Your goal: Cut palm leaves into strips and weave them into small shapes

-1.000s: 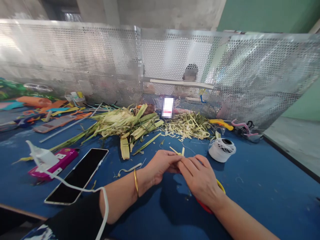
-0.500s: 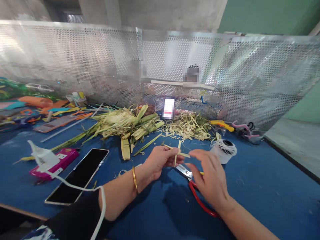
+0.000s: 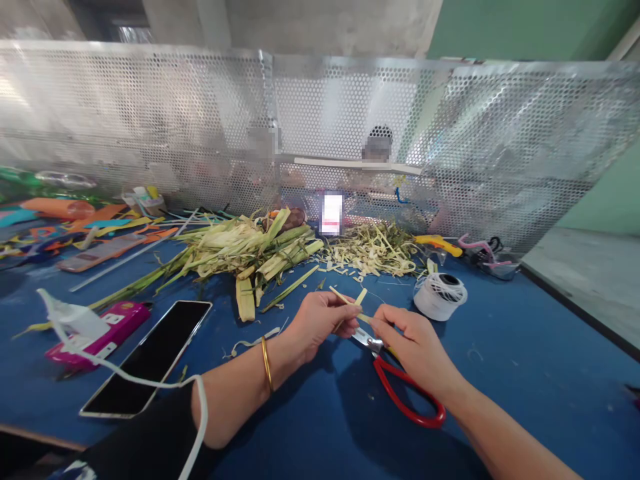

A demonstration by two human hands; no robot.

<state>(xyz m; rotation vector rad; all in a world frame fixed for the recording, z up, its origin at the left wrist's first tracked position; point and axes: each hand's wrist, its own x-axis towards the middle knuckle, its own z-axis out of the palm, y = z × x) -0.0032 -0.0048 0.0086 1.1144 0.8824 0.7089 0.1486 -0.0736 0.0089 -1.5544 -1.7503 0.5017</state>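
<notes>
Pale leaf strips [image 3: 361, 297], crossed over one another, are pinched between the thumb and fingers of my left hand [image 3: 325, 320]. My right hand [image 3: 407, 337] has closed its thumb and fingertips on the right end of a strip, close beside the left hand. Below both hands, scissors [image 3: 400, 393] with red handles lie on the blue table, their blades partly under the left fingers. Something yellow shows beneath the right hand, mostly hidden. A white spool of thread [image 3: 440, 297] stands just beyond the right hand.
A heap of long green-yellow leaves [image 3: 245, 247] lies beyond the left hand, with small cuttings [image 3: 375, 250] beside it. A phone [image 3: 150, 353], a magenta power strip [image 3: 117, 327] and a white cable [image 3: 203, 400] crossing my left arm are at left. A perforated metal screen [image 3: 200, 120] borders the back.
My right hand has moved in toward the left and closed on the strip's end; its fingers were apart before. The left hand keeps its pinch. The view has shifted slightly.
</notes>
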